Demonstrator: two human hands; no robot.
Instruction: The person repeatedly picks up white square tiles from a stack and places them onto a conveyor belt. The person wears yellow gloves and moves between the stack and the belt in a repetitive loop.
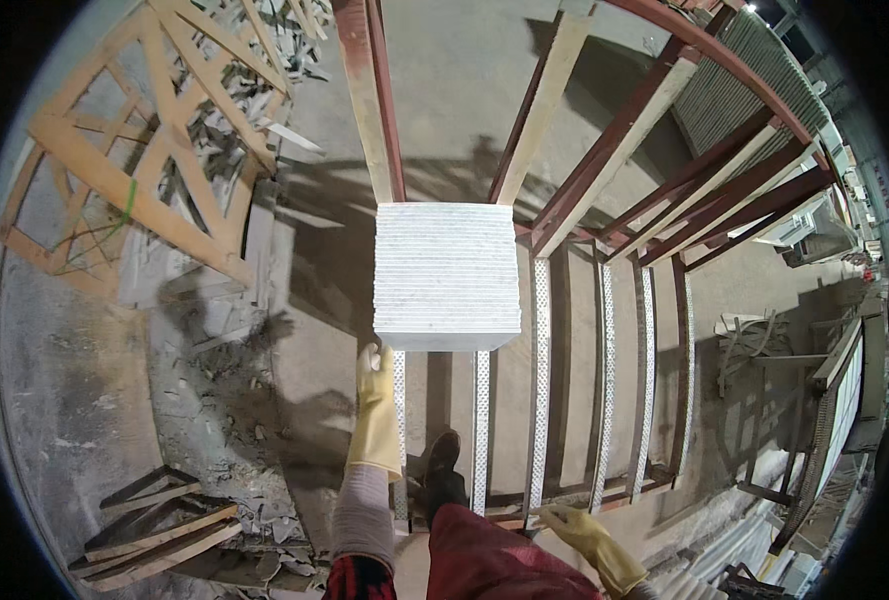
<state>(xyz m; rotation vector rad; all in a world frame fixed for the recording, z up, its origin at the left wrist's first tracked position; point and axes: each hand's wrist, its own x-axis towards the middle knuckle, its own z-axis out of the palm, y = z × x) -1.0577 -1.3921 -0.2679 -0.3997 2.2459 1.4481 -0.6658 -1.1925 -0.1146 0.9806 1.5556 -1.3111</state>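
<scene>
A stack of thin white stone-like slabs (pixel 446 270) sits on a rack, its layered edges lined up in a neat block. My left hand (pixel 372 374), in a yellow rubber glove, reaches forward to the stack's near left corner. Its fingers point away from me beside that corner; whether they touch it is unclear. My right hand (pixel 570 528), gloved the same way, hangs lower at the right, near the rack's front rail. Its fingers are stretched out with nothing in them.
Perforated metal strips (pixel 541 350) run along the rack, with red, wood-lined posts (pixel 614 145) beyond. Wooden frames (pixel 154 150) and broken pieces (pixel 244 430) lie at left, with timber (pixel 164 535) below. Another metal rack (pixel 814 430) stands at right. My boot (pixel 444 460) is between the strips.
</scene>
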